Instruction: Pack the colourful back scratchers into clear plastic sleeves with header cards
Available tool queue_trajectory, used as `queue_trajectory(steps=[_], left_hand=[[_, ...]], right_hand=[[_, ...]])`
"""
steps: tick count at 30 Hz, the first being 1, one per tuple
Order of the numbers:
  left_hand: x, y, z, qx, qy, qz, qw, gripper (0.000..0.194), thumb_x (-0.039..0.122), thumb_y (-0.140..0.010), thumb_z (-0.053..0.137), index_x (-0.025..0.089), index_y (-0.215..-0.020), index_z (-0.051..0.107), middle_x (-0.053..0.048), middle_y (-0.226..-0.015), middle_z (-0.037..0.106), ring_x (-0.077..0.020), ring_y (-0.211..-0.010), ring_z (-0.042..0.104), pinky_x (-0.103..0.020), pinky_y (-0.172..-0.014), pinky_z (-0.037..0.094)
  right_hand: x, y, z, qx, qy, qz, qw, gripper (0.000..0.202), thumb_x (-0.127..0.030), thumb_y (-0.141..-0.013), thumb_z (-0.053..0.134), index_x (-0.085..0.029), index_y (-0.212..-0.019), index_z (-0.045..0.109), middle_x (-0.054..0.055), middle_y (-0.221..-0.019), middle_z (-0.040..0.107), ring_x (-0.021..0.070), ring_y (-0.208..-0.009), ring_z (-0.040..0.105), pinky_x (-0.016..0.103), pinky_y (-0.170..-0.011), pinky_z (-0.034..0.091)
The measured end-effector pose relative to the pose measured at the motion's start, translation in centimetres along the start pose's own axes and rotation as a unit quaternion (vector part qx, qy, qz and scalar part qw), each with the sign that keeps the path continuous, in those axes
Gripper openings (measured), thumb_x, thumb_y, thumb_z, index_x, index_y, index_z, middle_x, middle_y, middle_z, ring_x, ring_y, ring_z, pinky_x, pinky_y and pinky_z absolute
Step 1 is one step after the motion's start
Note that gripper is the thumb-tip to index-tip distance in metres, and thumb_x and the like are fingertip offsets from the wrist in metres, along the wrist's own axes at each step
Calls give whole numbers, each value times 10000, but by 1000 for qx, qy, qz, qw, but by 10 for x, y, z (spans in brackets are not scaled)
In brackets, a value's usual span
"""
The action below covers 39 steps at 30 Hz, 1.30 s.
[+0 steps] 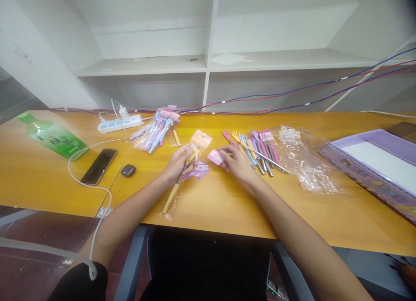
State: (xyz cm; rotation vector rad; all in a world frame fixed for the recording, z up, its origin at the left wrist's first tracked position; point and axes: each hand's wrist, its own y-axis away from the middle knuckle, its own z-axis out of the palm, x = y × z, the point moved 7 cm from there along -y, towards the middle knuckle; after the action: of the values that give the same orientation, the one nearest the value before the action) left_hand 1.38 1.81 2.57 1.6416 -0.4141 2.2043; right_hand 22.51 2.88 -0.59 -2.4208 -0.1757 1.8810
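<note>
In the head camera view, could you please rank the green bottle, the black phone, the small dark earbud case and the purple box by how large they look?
1. purple box, cut off by the frame edge
2. green bottle
3. black phone
4. small dark earbud case

Bottle and phone look close in length, but the bottle is clearly wider.

purple box (373, 166) cut off at right edge, green bottle (52, 138) label too blurred to read

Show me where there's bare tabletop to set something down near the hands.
Bare wood runs along the near edge of the table, right of the bagged yellow stick. Another patch lies between earbud case and left hand. Crowded: the loose sticks and empty bags.
</note>
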Motion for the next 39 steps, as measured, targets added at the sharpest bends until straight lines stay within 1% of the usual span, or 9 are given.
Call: queue_trajectory(steps=[4,7,10,15,19,23,28,34,39], left_hand=[[7,-1,-11,95,124,57,986,308,439,-927,700,169,-1010,577,-7,-834,635,-39,-531,453,-184,-508,380],[1,2,-9,108,134,45,984,342,447,-929,700,157,-1083,604,-32,-889,646,-82,-667,568,-209,-597,473],[-11,5,-2,85,86,29,992,455,494,-904,732,172,-1185,576,-56,-1031,674,-106,-745,642,-236,-654,529],[-38,5,21,-73,-100,-14,992,548,600,-918,674,187,-1256,547,-36,-923,674,-135,-708,660,-265,-652,538],[-42,6,18,-75,-261,0,962,425,554,-962,626,185,-1171,613,-12,-869,653,-112,-669,618,-236,-635,506],[-31,8,17,-70,-374,38,924,339,486,-1039,501,193,-1115,655,-21,-844,676,-142,-722,651,-261,-721,510],[-15,9,15,-33,-539,99,836,339,427,-1073,430,202,-1107,681,-48,-872,684,-179,-784,628,-278,-754,454],[-11,7,11,-31,-636,170,752,345,398,-1047,466,178,-1047,731,-79,-885,661,-180,-757,602,-268,-712,451],[-1,13,9,0,-644,222,733,380,392,-1027,484,184,-1231,728,-89,-921,672,-180,-783,623,-263,-726,472]], right_hand=[[-17,24,51,-117,-54,-3,992,501,-642,-981,545,-193,-1184,632,-31,-670,582,120,-525,548,220,-435,400],[-26,49,95,-275,-130,43,952,489,-617,-941,641,-211,-1210,608,-33,-725,632,102,-484,542,208,-390,390],[-34,57,109,-310,-174,44,934,408,-571,-918,701,-201,-1063,608,-48,-635,626,98,-426,523,217,-387,418],[-31,31,63,-105,-252,11,962,396,-557,-875,756,-216,-998,599,-24,-680,655,124,-510,601,233,-432,479],[-22,13,14,48,-276,1,960,460,-669,-878,694,-229,-900,563,-12,-711,634,120,-508,585,226,-392,425],[-18,8,-29,201,-271,-9,942,575,-811,-887,552,-241,-825,515,-68,-526,423,109,-406,479,216,-344,336],[-18,1,-54,239,-288,-35,927,619,-829,-870,535,-221,-966,599,-55,-575,473,103,-383,457,226,-311,263],[-17,1,-90,340,-260,-61,902,502,-717,-872,624,-263,-800,423,-94,-566,385,95,-396,466,205,-319,305],[-45,16,-108,349,-145,-80,922,424,-657,-944,597,-240,-872,575,-86,-514,445,119,-384,496,230,-333,364]])
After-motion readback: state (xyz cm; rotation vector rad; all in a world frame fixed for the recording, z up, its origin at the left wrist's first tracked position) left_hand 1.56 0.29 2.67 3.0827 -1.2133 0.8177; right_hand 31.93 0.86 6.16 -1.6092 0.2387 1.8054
